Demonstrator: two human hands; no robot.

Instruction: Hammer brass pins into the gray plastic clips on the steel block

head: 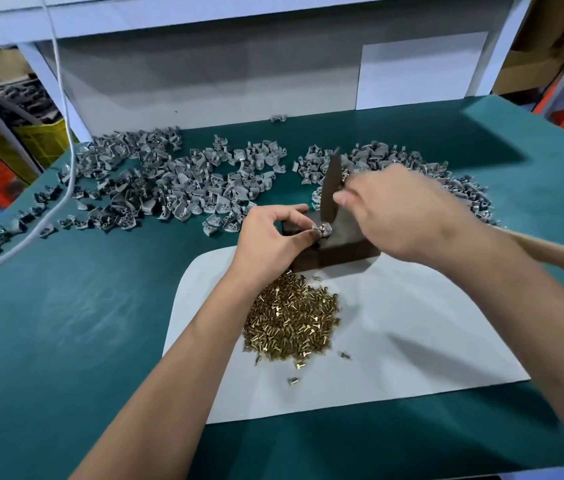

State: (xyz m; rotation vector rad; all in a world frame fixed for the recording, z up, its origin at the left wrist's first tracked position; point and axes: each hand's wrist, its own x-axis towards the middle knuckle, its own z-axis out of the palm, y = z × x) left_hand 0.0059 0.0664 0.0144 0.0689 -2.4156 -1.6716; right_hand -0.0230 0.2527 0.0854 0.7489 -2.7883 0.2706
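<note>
A dark steel block sits at the far edge of a white sheet. My left hand pinches a gray plastic clip with a brass pin in it on top of the block. My right hand grips a hammer; its dark metal head points down just above the clip, and its wooden handle runs off to the right. A pile of loose brass pins lies on the sheet, just below my left wrist.
Gray clips lie in a wide heap at the back left and a second heap behind my right hand, on the green table. A white cable hangs at the left. A white backboard closes the far side.
</note>
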